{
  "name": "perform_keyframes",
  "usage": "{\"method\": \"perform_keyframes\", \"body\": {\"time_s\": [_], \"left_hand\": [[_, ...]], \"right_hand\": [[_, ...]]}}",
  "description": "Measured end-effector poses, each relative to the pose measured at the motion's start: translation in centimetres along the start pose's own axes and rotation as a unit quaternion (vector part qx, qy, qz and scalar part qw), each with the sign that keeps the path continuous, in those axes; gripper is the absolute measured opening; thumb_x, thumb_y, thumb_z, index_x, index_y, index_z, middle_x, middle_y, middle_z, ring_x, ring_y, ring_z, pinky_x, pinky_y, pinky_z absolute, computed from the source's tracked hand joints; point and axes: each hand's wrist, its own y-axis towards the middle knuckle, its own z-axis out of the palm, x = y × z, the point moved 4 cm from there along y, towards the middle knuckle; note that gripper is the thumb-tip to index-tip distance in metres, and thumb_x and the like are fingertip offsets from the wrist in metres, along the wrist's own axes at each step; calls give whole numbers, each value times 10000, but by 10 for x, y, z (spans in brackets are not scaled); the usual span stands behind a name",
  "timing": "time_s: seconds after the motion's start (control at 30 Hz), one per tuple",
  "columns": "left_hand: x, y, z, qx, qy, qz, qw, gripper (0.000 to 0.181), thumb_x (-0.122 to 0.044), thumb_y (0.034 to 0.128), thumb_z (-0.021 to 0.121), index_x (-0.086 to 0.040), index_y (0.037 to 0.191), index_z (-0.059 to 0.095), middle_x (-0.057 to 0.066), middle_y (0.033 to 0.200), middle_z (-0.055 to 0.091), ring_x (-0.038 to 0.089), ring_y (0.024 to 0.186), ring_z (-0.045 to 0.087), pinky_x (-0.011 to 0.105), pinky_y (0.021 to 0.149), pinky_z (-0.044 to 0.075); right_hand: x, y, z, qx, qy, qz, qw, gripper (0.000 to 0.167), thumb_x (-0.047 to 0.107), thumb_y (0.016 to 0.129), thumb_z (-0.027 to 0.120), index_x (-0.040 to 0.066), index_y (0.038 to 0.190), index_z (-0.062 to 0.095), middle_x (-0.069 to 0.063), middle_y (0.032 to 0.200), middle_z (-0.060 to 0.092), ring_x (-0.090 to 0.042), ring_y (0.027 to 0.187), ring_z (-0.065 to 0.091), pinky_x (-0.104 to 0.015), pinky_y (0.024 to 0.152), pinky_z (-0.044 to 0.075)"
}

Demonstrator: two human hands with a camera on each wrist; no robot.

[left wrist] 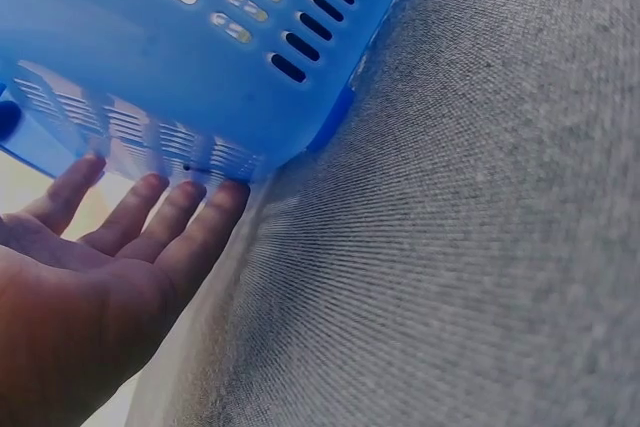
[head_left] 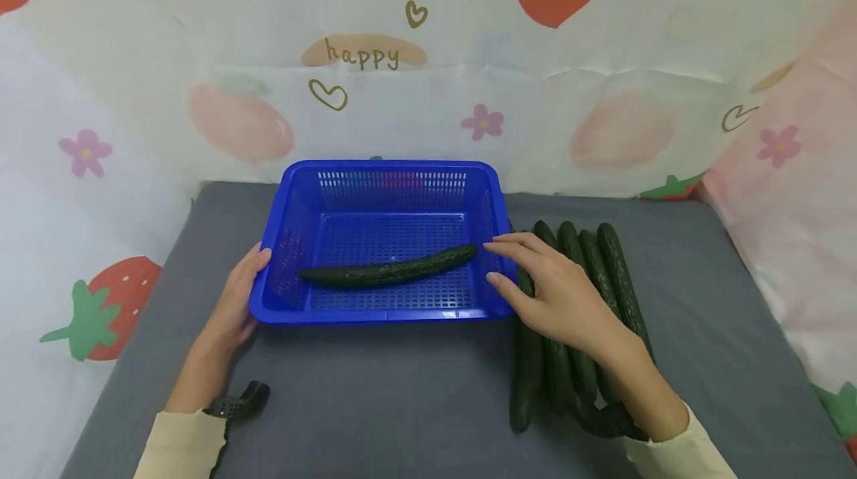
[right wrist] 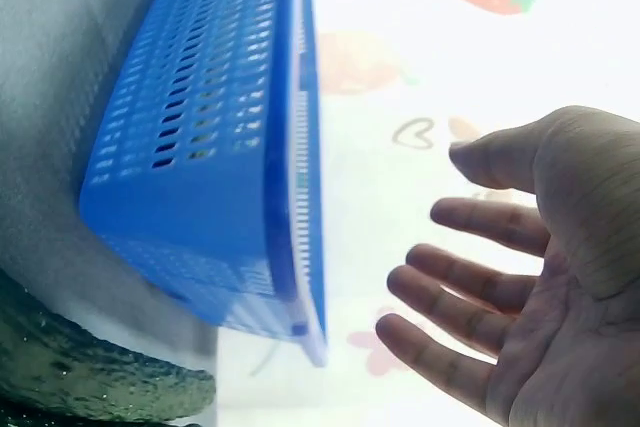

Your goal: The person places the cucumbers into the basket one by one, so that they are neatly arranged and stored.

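Observation:
A blue plastic basket (head_left: 395, 315) with slotted sides sits on the grey cloth. Inside it lies one dark green cucumber (head_left: 388, 273), slanted across the floor. My left hand (head_left: 234, 293) touches the basket's left side; in the left wrist view its fairly straight fingers (left wrist: 200, 237) rest against the slotted wall. Over the basket's right rim hovers my right hand (head_left: 559, 289), fingers spread and slightly bent, holding nothing. Beneath and beside that hand several cucumbers (head_left: 619, 271) lie side by side, partly hidden by the hand and forearm.
The grey cloth (head_left: 375, 397) covers the table. Behind it hangs a pale curtain (head_left: 428, 122) printed with strawberries, flowers and hearts. Black wrist straps (head_left: 241, 401) show at both cuffs.

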Motion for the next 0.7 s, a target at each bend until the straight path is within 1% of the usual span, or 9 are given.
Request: {"method": "perform_keyframes", "body": {"time_s": [0.23,0.33,0.37,0.43,0.47,0.53,0.6,0.67,0.7], "left_hand": [[-2,2,1,-73,-85,32,9999,477,-358,1158,349,-125,1574,337,-63,1323,649,75,1147,674,254,912,600],[-4,2,1,-58,-92,98,9999,478,-350,1159,344,-131,1583,329,-63,1333,643,69,1162,670,245,923,596],[-4,2,1,-65,-125,117,9998,472,-347,1158,345,-134,1579,339,-62,1327,651,70,1156,673,245,922,597],[-4,2,0,-79,-167,151,9997,452,-334,1158,342,-145,1568,359,-61,1315,664,71,1141,684,247,911,602],[-4,2,-1,-92,-207,162,9996,440,-328,1158,342,-149,1559,371,-60,1305,672,72,1131,690,248,905,605],[-3,1,-1,-62,-249,144,9996,437,-324,1159,340,-155,1561,371,-62,1307,677,72,1130,693,250,904,605],[-2,1,-1,-14,-234,87,9997,465,-334,1160,342,-141,1583,345,-64,1317,671,70,1137,691,253,907,604],[-2,1,-1,30,-181,46,9998,509,-349,1160,343,-118,1612,305,-60,1338,655,71,1155,683,254,918,601],[-1,1,-1,43,-167,35,9998,529,-356,1160,343,-108,1623,286,-55,1344,647,73,1158,680,256,919,600]], "right_hand": [[-4,-9,-2,-91,-10,53,9999,434,312,1052,677,170,1458,621,-47,1510,586,-37,469,423,-267,556,433],[-13,-12,-5,-206,-73,99,9997,435,281,1048,684,143,1456,621,-63,1498,596,-56,568,561,-287,599,477],[-16,-13,-6,-269,-106,113,9995,433,271,1048,684,137,1454,621,-69,1490,602,-81,637,623,-308,630,505],[-23,-16,-8,-342,-105,172,9992,435,260,1052,678,131,1462,611,-83,1488,601,-122,657,645,-339,641,519],[-26,-18,-8,-390,-124,198,9990,435,259,1055,673,130,1465,607,-93,1489,601,-150,744,692,-369,685,543],[-34,-21,-8,-421,-91,301,9986,438,262,1061,661,129,1474,597,-109,1497,592,-199,766,709,-420,727,562],[-43,-25,-8,-448,-19,418,9981,446,264,1063,659,124,1481,589,-120,1509,581,-260,876,739,-480,792,580],[-51,-28,-8,-522,26,508,9973,450,264,1063,658,116,1483,587,-131,1516,574,-331,1124,724,-561,912,568],[-55,-30,-8,-536,56,554,9970,453,264,1065,655,113,1486,583,-136,1522,568,-350,1159,711,-579,933,560]]}}
